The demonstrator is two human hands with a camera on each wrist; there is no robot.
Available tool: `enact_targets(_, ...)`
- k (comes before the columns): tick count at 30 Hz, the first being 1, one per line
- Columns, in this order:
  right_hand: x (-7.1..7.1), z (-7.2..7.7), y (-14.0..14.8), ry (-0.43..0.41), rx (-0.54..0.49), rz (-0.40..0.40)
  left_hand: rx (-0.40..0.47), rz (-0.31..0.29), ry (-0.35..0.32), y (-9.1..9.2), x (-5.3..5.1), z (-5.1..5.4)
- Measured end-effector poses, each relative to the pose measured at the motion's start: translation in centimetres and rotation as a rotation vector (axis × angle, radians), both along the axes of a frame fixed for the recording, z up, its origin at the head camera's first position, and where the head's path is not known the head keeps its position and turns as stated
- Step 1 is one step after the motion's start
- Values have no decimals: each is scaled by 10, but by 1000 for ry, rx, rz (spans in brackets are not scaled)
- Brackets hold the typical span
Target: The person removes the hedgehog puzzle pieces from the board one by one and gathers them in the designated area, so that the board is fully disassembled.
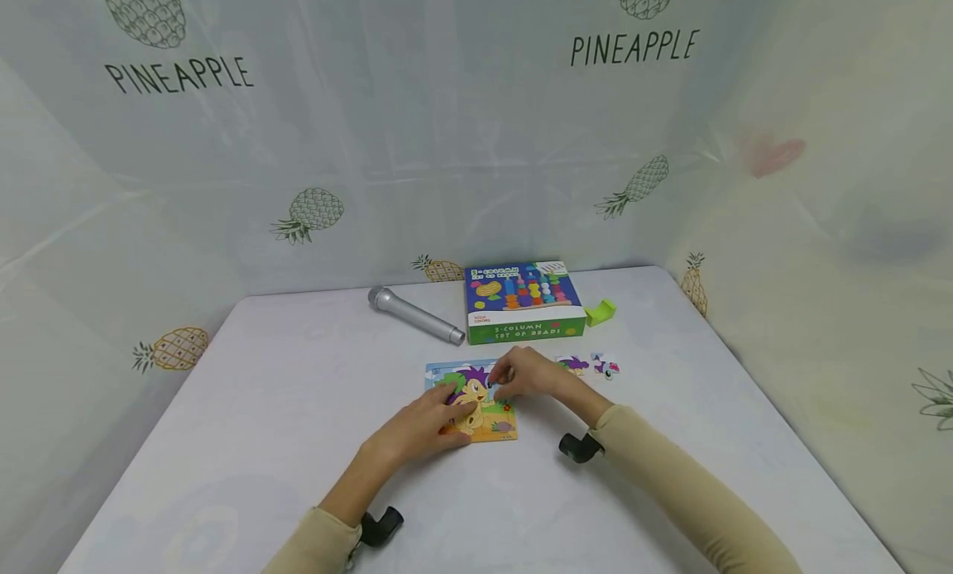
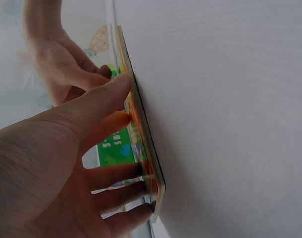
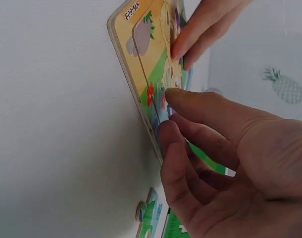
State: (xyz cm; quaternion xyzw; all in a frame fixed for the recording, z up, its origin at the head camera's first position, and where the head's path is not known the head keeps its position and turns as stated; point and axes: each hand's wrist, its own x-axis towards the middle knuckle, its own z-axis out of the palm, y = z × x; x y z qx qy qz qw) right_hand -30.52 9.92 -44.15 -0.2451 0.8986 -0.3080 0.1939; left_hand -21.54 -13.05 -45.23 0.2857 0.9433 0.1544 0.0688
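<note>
A picture puzzle board [image 1: 493, 433] with a yellow and purple cartoon animal lies flat on the white table. My left hand [image 1: 424, 421] rests on its left side with the fingers spread; the thumb and fingertips touch the board in the left wrist view. At the board's right side, my right hand [image 1: 527, 371] pinches a small pale-blue puzzle piece [image 3: 164, 111] between thumb and curled index finger, against the board's surface. The fingers hide most of that piece. Two loose puzzle pieces [image 1: 573, 365] [image 1: 606, 367] lie to the right, just beyond the right hand.
Behind the board stands a flat blue and green bead-set box [image 1: 524, 301]. To its left lies a grey toy microphone [image 1: 417, 316], and at its right a bright green plastic piece [image 1: 601, 312]. A pineapple-print cloth [image 1: 447, 144] hangs behind the table [image 1: 298, 375].
</note>
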Motion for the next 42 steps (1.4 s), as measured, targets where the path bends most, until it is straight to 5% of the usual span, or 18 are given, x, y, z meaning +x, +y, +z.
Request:
enact_targets(11, 3, 0, -5, 36, 62, 35, -29, -128, 90, 10, 7, -3)
enact_targets(42, -3, -1, 0, 36, 28, 108, -74, -126, 85, 15, 7, -2)
